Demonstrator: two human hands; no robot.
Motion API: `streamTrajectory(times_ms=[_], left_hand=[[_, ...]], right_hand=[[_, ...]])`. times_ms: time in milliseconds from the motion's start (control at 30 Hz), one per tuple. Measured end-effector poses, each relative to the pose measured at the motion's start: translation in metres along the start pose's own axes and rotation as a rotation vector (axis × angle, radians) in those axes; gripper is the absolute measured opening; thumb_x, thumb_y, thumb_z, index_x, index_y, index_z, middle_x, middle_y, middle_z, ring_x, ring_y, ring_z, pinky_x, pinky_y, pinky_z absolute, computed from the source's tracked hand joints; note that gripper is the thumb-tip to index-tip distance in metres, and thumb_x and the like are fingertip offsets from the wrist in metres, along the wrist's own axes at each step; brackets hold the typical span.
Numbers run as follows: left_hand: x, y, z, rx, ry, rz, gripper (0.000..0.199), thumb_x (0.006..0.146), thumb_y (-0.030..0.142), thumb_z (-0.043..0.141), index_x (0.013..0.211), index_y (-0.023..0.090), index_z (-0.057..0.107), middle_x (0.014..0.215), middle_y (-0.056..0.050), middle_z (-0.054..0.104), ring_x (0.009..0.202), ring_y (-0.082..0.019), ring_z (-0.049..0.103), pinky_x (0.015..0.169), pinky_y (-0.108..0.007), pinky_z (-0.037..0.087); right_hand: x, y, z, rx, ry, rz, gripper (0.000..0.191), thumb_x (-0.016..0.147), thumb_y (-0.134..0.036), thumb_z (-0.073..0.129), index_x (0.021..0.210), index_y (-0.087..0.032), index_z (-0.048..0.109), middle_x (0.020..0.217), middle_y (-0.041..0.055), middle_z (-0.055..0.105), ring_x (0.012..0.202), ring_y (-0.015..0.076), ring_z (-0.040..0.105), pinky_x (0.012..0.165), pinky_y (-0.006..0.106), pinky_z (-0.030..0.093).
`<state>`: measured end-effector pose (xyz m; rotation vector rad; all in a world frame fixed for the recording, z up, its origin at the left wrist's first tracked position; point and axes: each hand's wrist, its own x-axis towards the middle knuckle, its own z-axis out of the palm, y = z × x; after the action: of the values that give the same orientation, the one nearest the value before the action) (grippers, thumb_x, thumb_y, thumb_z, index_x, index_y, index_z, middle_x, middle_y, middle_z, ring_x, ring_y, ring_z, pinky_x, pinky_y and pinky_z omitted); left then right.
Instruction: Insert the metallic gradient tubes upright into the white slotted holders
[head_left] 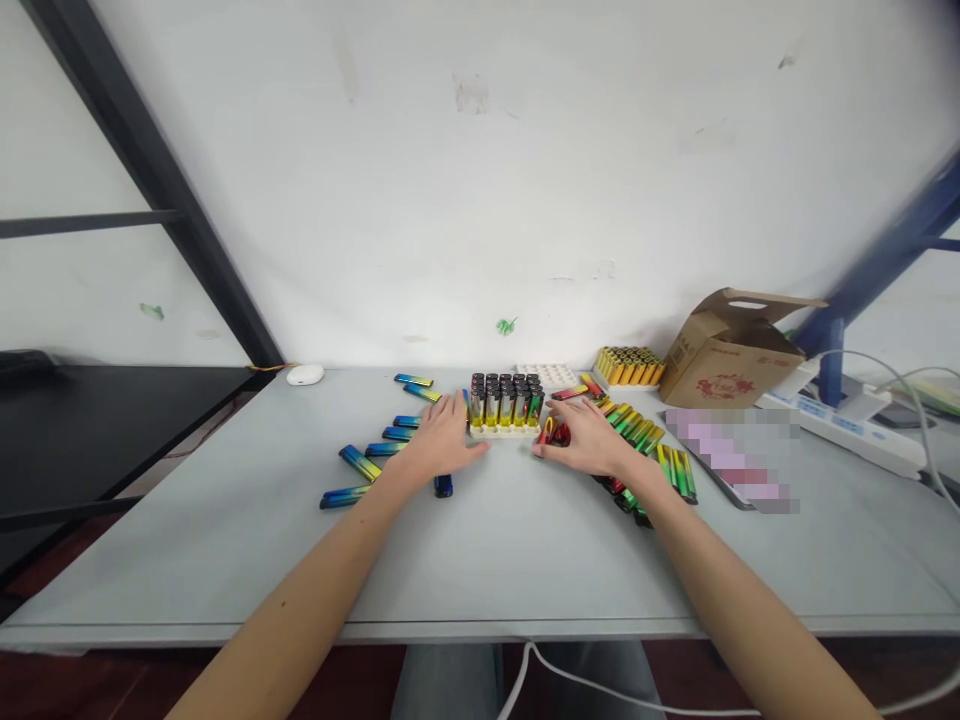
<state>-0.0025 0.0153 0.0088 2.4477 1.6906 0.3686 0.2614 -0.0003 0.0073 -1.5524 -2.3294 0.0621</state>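
Observation:
A white rack (506,432) in the middle of the table holds several rows of upright lighters (506,403) with black tops. At its left side is my left hand (441,440), thumb spread from the fingers, with nothing visible in its grasp. Blue-and-yellow lighters (360,463) lie loose around that hand, and one dark blue lighter (443,486) lies below it. My right hand (585,435) is at the right of the rack with thumb and fingers apart. Red lighters (553,432) show in that gap; the hand partly hides them. Green-and-yellow lighters (637,430) lie in a pile beside it.
At the back stand a white empty-holed rack (546,375) and a block of yellow lighters (628,368). An opened cardboard box (731,360), a blurred flat phone-like device (720,455) and a power strip (847,430) are on the right. A white case (304,375) sits far left.

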Motion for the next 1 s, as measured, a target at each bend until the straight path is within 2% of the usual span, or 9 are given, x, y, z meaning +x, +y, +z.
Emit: streamTrajectory(times_ms=[67, 200, 367, 500, 567, 667, 767, 833, 1000], left_hand=[[0.000, 0.000, 0.002, 0.041, -0.013, -0.030, 0.083, 0.081, 0.059, 0.051, 0.146, 0.012, 0.028, 0.154, -0.021, 0.030, 0.146, -0.037, 0.017, 0.116, -0.047, 0.019], [0.003, -0.001, 0.004, 0.083, -0.029, -0.049, 0.069, 0.087, 0.057, 0.044, 0.139, 0.011, 0.040, 0.155, -0.023, 0.024, 0.147, -0.039, 0.010, 0.114, -0.054, 0.018], [0.003, -0.001, 0.006, 0.082, 0.002, -0.051, 0.063, 0.088, 0.054, 0.047, 0.137, 0.014, 0.043, 0.154, -0.021, 0.027, 0.147, -0.039, 0.009, 0.115, -0.054, 0.019], [0.001, 0.002, 0.008, 0.115, 0.026, -0.035, 0.061, 0.090, 0.054, 0.044, 0.137, 0.015, 0.044, 0.153, -0.020, 0.030, 0.147, -0.040, 0.011, 0.114, -0.057, 0.019], [0.000, 0.003, 0.010, 0.132, 0.042, -0.032, 0.059, 0.091, 0.053, 0.043, 0.137, 0.015, 0.045, 0.152, -0.019, 0.031, 0.146, -0.041, 0.013, 0.113, -0.058, 0.020], [0.000, 0.005, 0.013, 0.162, 0.076, -0.025, 0.053, 0.092, 0.050, 0.043, 0.132, 0.015, 0.050, 0.151, -0.018, 0.034, 0.145, -0.041, 0.014, 0.113, -0.061, 0.019], [0.001, 0.007, 0.018, 0.173, 0.116, -0.013, 0.048, 0.093, 0.046, 0.039, 0.127, 0.015, 0.054, 0.147, -0.017, 0.041, 0.144, -0.041, 0.018, 0.113, -0.062, 0.018], [0.002, 0.009, 0.020, 0.165, 0.126, -0.015, 0.046, 0.094, 0.044, 0.038, 0.126, 0.016, 0.055, 0.143, -0.017, 0.045, 0.144, -0.040, 0.021, 0.113, -0.061, 0.019], [0.005, 0.005, 0.011, 0.108, 0.043, -0.037, 0.052, 0.092, 0.047, 0.040, 0.129, 0.013, 0.052, 0.147, -0.018, 0.041, 0.145, -0.038, 0.019, 0.114, -0.055, 0.021]], right_hand=[[-0.001, -0.001, 0.001, -0.011, -0.045, -0.027, 0.081, 0.073, -0.070, 0.060, 0.128, -0.013, 0.053, 0.122, 0.0186, 0.063, 0.120, 0.0355, 0.053, 0.108, 0.050, 0.030], [0.001, 0.000, 0.002, 0.001, -0.075, -0.028, 0.069, 0.075, -0.060, 0.062, 0.127, -0.015, 0.053, 0.114, 0.0148, 0.067, 0.112, 0.0322, 0.059, 0.109, 0.049, 0.028], [0.003, 0.009, -0.005, 0.007, 0.058, -0.017, 0.067, 0.078, -0.052, 0.061, 0.132, -0.014, 0.049, 0.125, 0.0146, 0.063, 0.123, 0.0317, 0.053, 0.114, 0.048, 0.023], [0.001, 0.020, -0.011, -0.065, 0.124, 0.117, 0.054, 0.078, -0.044, 0.060, 0.125, -0.017, 0.056, 0.124, 0.0127, 0.064, 0.132, 0.0329, 0.044, 0.115, 0.050, 0.021], [0.000, 0.024, -0.012, -0.098, 0.135, 0.187, 0.049, 0.079, -0.043, 0.058, 0.122, -0.019, 0.059, 0.127, 0.0129, 0.062, 0.131, 0.0331, 0.045, 0.113, 0.054, 0.021], [-0.001, 0.027, -0.012, -0.129, 0.125, 0.287, 0.043, 0.081, -0.048, 0.055, 0.112, -0.020, 0.065, 0.122, 0.0135, 0.064, 0.121, 0.0335, 0.053, 0.108, 0.055, 0.026], [-0.001, 0.029, -0.011, -0.167, 0.066, 0.387, 0.039, 0.080, -0.053, 0.053, 0.092, -0.018, 0.068, 0.109, 0.0135, 0.068, 0.106, 0.0330, 0.060, 0.100, 0.052, 0.035], [-0.001, 0.029, -0.010, -0.179, 0.040, 0.403, 0.038, 0.081, -0.053, 0.052, 0.086, -0.018, 0.068, 0.112, 0.0139, 0.067, 0.106, 0.0331, 0.059, 0.098, 0.050, 0.037], [-0.002, 0.027, -0.011, -0.144, 0.143, 0.315, 0.043, 0.085, -0.049, 0.050, 0.106, -0.016, 0.068, 0.135, 0.0167, 0.056, 0.124, 0.0338, 0.050, 0.103, 0.046, 0.035]])
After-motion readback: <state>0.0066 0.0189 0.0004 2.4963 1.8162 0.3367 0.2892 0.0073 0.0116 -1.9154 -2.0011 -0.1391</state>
